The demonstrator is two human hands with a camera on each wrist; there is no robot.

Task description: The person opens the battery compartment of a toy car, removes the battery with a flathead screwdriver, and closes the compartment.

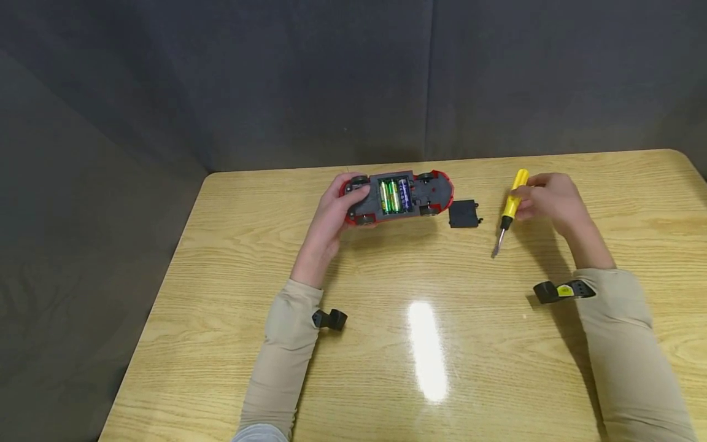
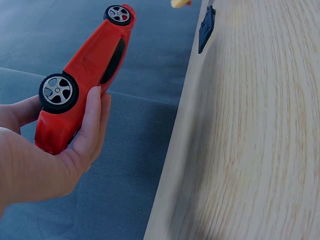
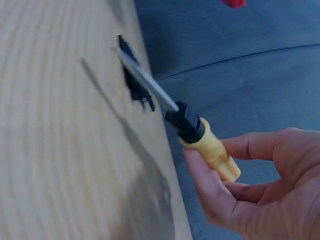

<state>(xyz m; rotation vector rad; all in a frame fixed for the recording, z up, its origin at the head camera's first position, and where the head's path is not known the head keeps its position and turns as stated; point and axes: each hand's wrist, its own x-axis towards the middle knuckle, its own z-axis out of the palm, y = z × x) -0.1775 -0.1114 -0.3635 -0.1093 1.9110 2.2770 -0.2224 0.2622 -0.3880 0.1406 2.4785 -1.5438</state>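
Observation:
My left hand (image 1: 338,205) grips the rear or front end of a red toy car (image 2: 92,70), thumb on its dark underside. The car is upside down in the head view, held above the table. Its battery compartment lies uncovered, with green batteries (image 1: 390,196) and a dark blue battery (image 1: 405,195) side by side inside. To the right, my right hand (image 1: 549,199) pinches the yellow handle of a screwdriver (image 3: 212,152) between thumb and fingers. The metal shaft slants down toward the table. Between the hands lies a black battery cover (image 1: 464,213), small tabs along one edge.
The wooden table (image 1: 353,362) has a bright light reflection near its middle. A dark curtain (image 1: 309,80) hangs behind its far edge. Each sleeve carries a black wrist camera, one at the left (image 1: 330,319) and one at the right (image 1: 560,291).

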